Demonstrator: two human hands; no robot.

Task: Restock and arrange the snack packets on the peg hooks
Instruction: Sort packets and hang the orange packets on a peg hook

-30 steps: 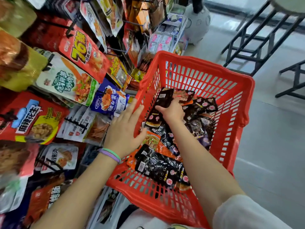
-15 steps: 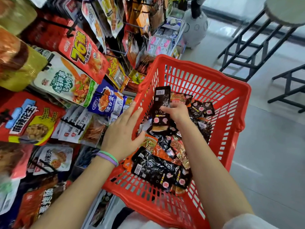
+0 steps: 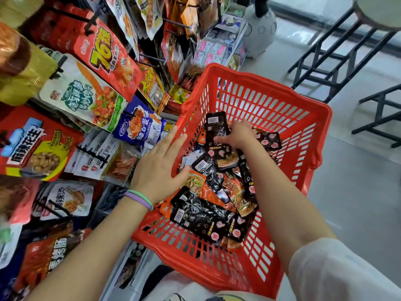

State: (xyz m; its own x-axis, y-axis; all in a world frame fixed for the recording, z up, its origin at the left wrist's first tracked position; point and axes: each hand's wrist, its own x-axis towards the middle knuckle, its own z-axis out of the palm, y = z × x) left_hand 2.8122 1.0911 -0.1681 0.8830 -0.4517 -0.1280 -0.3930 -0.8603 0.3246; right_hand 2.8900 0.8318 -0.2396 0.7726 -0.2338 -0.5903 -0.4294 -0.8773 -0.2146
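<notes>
Head view is showing a red basket [image 3: 256,98] sitting beside the peg hooks [image 3: 152,58], holding a loose heap of small black and orange snack packets [image 3: 208,216], glossy, with barcodes and round red-and-white marks. One long black packet [image 3: 216,131] is standing up near the basket's left wall, and the right hand [image 3: 238,134] is reaching in and pinching it, fingers curled round its edge. Meanwhile the left hand [image 3: 158,168], wearing green and purple wristbands [image 3: 138,198], is resting flat on the basket's left rim, fingers straight and spread, gripping nothing.
</notes>
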